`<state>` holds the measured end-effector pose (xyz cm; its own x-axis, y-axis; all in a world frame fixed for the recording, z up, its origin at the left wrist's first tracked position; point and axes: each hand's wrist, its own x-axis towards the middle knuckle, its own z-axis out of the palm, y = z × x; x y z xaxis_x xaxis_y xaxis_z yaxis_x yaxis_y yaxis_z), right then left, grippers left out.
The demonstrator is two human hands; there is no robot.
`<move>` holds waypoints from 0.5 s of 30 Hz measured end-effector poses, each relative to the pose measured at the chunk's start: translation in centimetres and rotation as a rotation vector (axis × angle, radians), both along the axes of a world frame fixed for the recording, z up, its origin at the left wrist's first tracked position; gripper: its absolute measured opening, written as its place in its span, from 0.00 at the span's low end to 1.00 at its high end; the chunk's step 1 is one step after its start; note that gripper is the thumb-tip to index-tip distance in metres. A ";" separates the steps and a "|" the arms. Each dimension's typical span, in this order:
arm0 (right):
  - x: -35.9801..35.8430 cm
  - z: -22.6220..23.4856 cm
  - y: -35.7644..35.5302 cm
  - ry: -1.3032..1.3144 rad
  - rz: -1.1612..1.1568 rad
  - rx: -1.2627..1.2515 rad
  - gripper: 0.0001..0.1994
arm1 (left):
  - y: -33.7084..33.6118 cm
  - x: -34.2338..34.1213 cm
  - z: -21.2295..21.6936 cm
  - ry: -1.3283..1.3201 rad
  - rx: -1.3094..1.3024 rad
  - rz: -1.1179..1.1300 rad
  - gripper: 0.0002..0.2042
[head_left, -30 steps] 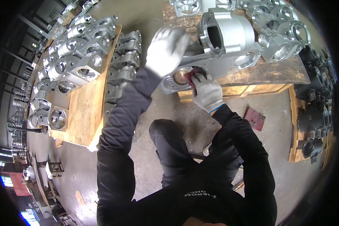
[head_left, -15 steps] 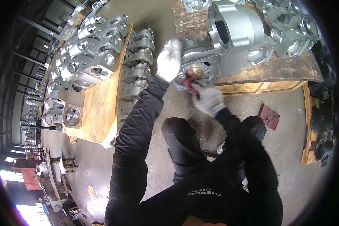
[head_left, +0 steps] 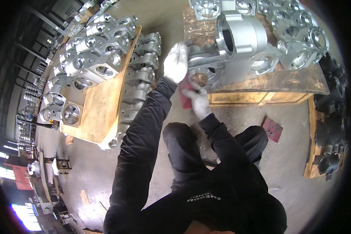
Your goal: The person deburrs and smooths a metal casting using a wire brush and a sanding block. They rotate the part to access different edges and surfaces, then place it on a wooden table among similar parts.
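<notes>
A large silver metal casting (head_left: 243, 36) with a wide round opening lies on a wooden-topped bench. My left hand (head_left: 176, 64), in a white glove, rests against its left end, fingers stretched out and pointing away from me. Below that end, beside a round bore with a brownish inner face (head_left: 199, 79), is my right hand (head_left: 200, 103), also gloved and a little blurred. Its fingers are closed on a red sheet of sandpaper (head_left: 186, 97), which hangs to the left of the bore. The hand partly covers the sheet.
Several silver castings crowd the bench's back right (head_left: 296, 43). On the left, more stand on a wooden board (head_left: 101, 113), with others stacked beside it. Another red sheet (head_left: 272, 129) lies on the floor. Black parts (head_left: 329, 128) sit on a pallet at right.
My right hand has moved left and turned upright, and the red sheet now shows broader, left of the bore. My left hand stays against the casting. The whole view has shifted slightly.
</notes>
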<state>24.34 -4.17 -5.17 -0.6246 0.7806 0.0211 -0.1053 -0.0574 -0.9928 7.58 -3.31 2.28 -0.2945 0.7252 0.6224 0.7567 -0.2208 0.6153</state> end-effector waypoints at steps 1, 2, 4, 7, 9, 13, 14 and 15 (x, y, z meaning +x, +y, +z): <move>0.1 -0.5 0.7 -0.130 0.046 0.285 0.29 | 0.0 0.0 0.3 0.025 0.018 0.027 0.20; -0.1 -0.8 1.0 -0.344 0.129 0.546 0.27 | -0.1 0.1 0.7 0.053 0.068 0.071 0.18; 1.2 -1.1 2.6 -0.425 0.242 0.467 0.26 | -1.2 1.4 1.3 0.118 0.142 0.169 0.16; 4.8 -1.4 4.9 -0.033 0.188 -0.083 0.27 | -4.8 5.0 0.9 0.169 0.556 0.462 0.16; 7.1 -2.3 5.0 0.373 0.182 -0.457 0.27 | -7.7 10.8 -2.7 -0.488 0.494 0.389 0.18; 8.9 -4.1 2.5 0.272 0.077 -0.374 0.24 | -7.4 15.8 -10.2 -1.494 -0.035 -0.032 0.32; 9.3 -3.7 2.3 0.108 -0.030 -0.219 0.24 | -6.7 15.8 -11.3 -1.789 0.004 -0.346 0.31; 9.7 -2.7 2.2 -0.020 -0.112 -0.042 0.23 | -6.2 15.8 -12.2 -1.712 -0.016 -0.234 0.29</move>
<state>34.04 -1.92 -7.87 -0.5334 0.8455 -0.0244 -0.0939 -0.0879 -0.9917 23.40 -9.47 -9.89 -0.4573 0.8483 -0.2669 -0.7518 -0.2085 0.6256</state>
